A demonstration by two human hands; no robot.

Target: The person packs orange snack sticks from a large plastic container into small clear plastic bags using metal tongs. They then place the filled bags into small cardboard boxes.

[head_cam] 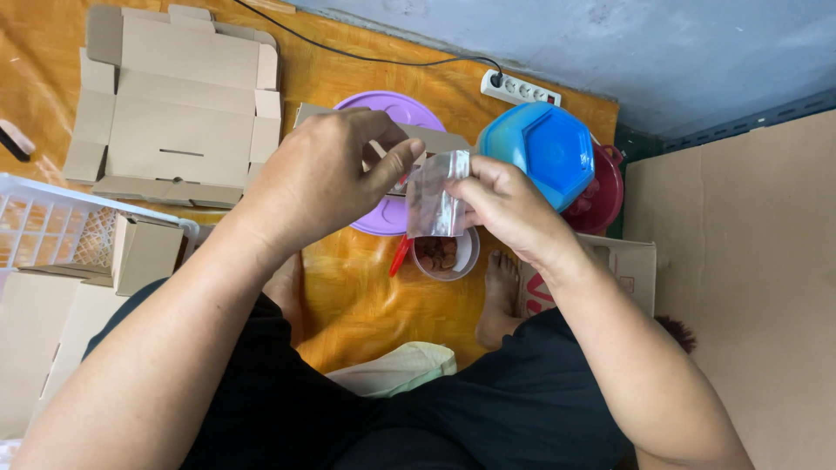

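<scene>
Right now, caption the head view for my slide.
Both hands, left hand and right hand, hold a small clear bag above a cup.

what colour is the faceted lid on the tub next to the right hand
Blue: the faceted lid sits on a dark red tub, just beyond the right hand. Seen in the head view.

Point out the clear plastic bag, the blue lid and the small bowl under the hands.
clear plastic bag point(438, 204), head view, middle of its front face
blue lid point(549, 150), head view, centre of its top
small bowl point(446, 255), head view, brown pieces inside
</scene>
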